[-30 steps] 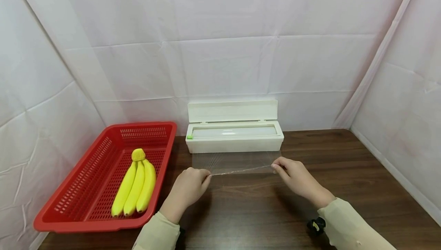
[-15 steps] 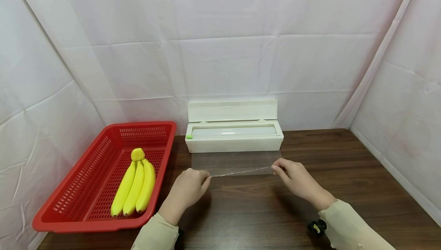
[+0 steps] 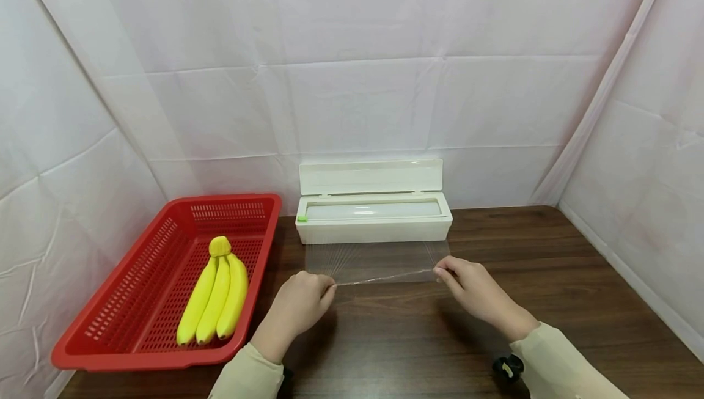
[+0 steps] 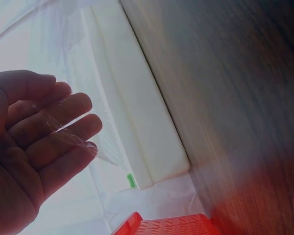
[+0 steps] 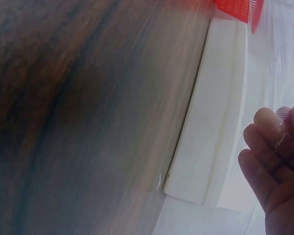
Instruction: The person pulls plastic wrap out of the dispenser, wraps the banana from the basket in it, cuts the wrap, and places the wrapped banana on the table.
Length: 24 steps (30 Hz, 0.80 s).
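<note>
A sheet of clear plastic wrap (image 3: 379, 263) stretches from the white wrap dispenser box (image 3: 376, 231) toward the front of the table. My left hand (image 3: 301, 303) pinches its left front corner between thumb and forefinger. At the right corner, my right hand (image 3: 477, 292) pinches it the same way. The front edge of the wrap runs taut and slightly slanted between both hands, above the table. In the left wrist view, crumpled film (image 4: 71, 134) lies across the fingers. The box's lid (image 3: 371, 177) stands raised, with the roll (image 3: 374, 210) visible inside.
A red plastic basket (image 3: 151, 360) stands on the left of the dark wooden table (image 3: 396, 338), with a bunch of bananas (image 3: 213, 295) in it. A small green slider (image 3: 302, 219) sits at the box's left end. White cloth (image 3: 352, 81) hangs behind and at both sides.
Both hands have moved slightly toward the person, and the wrap's front edge has come forward with them. The box and the basket stay where they were.
</note>
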Each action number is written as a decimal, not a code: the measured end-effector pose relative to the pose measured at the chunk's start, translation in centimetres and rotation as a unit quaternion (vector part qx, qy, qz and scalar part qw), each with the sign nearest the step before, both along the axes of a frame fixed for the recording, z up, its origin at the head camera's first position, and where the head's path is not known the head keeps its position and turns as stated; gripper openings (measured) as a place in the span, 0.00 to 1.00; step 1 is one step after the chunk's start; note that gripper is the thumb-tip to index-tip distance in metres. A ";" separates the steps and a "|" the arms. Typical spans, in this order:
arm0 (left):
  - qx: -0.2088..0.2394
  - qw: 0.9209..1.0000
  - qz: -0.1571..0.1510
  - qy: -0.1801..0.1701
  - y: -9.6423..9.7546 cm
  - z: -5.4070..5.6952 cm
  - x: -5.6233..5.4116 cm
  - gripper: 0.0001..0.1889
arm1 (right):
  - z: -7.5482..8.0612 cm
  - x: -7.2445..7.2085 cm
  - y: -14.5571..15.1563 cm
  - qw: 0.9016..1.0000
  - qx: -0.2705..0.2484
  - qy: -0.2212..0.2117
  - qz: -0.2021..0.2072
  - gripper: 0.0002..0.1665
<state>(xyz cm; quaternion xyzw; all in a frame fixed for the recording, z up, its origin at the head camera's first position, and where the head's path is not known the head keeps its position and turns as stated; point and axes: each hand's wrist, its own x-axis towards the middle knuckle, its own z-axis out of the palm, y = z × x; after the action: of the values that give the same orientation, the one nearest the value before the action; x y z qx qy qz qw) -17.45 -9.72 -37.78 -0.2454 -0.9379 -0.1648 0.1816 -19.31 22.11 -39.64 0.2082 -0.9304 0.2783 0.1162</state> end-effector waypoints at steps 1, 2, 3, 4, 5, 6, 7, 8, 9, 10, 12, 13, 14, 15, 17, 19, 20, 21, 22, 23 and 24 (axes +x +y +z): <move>0.000 1.000 -0.001 -0.002 0.0 0.0 0.0 0.05 | 0.0 0.0 0.0 1.000 0.002 0.001 0.000 0.06; 0.000 1.000 -0.001 -0.004 0.0 0.0 0.0 0.05 | 0.0 0.1 0.0 1.000 0.003 0.002 0.000 0.06; 0.000 1.000 -0.002 -0.006 -0.1 0.0 0.0 0.05 | 0.0 0.1 0.0 1.000 0.005 0.003 0.000 0.06; 0.000 1.000 -0.002 -0.008 -0.1 -0.1 0.0 0.05 | 0.0 0.2 0.0 1.000 0.005 0.004 0.001 0.05; 0.001 1.000 -0.003 -0.012 -0.1 -0.1 0.0 0.05 | 0.0 0.2 0.0 1.000 0.006 0.004 0.001 0.05; 0.001 1.000 -0.003 -0.016 -0.1 -0.1 0.1 0.06 | 0.0 0.3 0.0 1.000 0.006 0.005 0.002 0.05; 0.002 1.000 -0.004 -0.018 -0.1 0.0 0.1 0.06 | 0.0 0.3 0.0 1.000 0.006 0.006 0.002 0.05; 0.002 1.000 -0.005 -0.020 -0.1 0.0 0.1 0.06 | 0.0 0.4 0.0 1.000 0.006 0.006 0.003 0.04; 0.002 1.000 -0.006 -0.022 -0.1 0.0 0.1 0.06 | 0.0 0.4 0.0 1.000 0.006 0.007 0.003 0.04; 0.002 1.000 -0.007 -0.023 -0.1 0.0 0.1 0.06 | 0.0 0.5 0.0 1.000 0.005 0.007 0.003 0.04; 0.001 1.000 -0.008 -0.024 -0.1 0.0 0.2 0.06 | 0.0 0.5 0.0 1.000 0.006 0.011 0.004 0.04; 0.000 1.000 -0.008 -0.024 -0.1 0.0 0.2 0.06 | 0.0 0.6 0.0 1.000 0.006 0.012 0.004 0.04; 0.000 1.000 -0.008 -0.025 -0.1 0.0 0.2 0.06 | 0.0 0.6 0.0 1.000 0.006 0.013 0.005 0.04; -0.001 1.000 -0.008 -0.024 -0.1 0.0 0.3 0.06 | 0.0 0.6 0.0 1.000 0.006 0.013 0.005 0.04; -0.002 1.000 -0.008 -0.026 -0.1 0.1 0.3 0.06 | 0.0 0.7 0.0 1.000 0.006 0.012 0.006 0.04; -0.002 1.000 -0.009 -0.028 -0.1 0.2 0.4 0.06 | 0.0 0.8 -0.1 1.000 0.005 0.007 0.007 0.05; -0.003 0.999 -0.009 -0.030 -0.1 0.2 0.5 0.07 | 0.0 0.8 -0.1 1.000 0.005 0.005 0.007 0.05; -0.003 0.999 -0.009 -0.033 -0.1 0.2 0.5 0.07 | 0.0 0.8 -0.1 1.000 0.005 0.004 0.006 0.05; -0.003 0.999 -0.009 -0.037 -0.1 0.3 0.6 0.07 | 0.0 0.9 -0.1 1.000 0.006 0.004 0.005 0.05; -0.003 0.999 -0.009 -0.039 -0.1 0.3 0.6 0.08 | 0.0 0.9 -0.1 1.000 0.006 0.004 0.005 0.05; -0.003 0.999 -0.010 -0.042 -0.1 0.3 0.6 0.07 | 0.0 0.9 -0.1 1.000 0.008 0.006 0.005 0.05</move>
<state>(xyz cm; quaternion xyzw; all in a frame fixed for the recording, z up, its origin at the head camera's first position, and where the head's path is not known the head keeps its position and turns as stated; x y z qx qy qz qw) -16.81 -9.82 -37.44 -0.2479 -0.9427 -0.1739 0.1399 -18.38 21.97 -39.65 0.2149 -0.9309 0.2706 0.1185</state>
